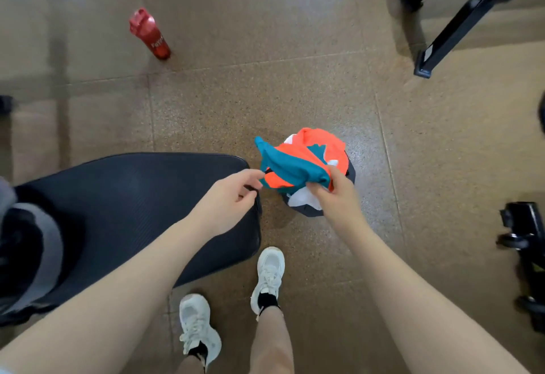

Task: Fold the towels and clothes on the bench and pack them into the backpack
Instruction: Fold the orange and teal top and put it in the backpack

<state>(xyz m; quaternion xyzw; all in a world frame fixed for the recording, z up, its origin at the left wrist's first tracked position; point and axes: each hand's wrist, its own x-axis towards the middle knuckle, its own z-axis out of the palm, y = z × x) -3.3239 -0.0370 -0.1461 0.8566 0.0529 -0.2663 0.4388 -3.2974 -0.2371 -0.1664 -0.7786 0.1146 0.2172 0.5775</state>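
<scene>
Backpack (349,174), dark and sitting on the speckled floor (295,93) just past the bench's (132,196) rounded end, is lying almost hidden under an orange and teal garment (298,164) bunched over its mouth, with white cloth (300,198) showing beneath. Right hand (336,196) is gripping the garment's near edge, fingers curled into the fabric. Left hand (233,196) is hovering over the bench's end, fingers loosely bent and holding nothing, fingertips just short of the garment. Beyond the bench, well apart, a red bottle (150,34) is standing on the floor
</scene>
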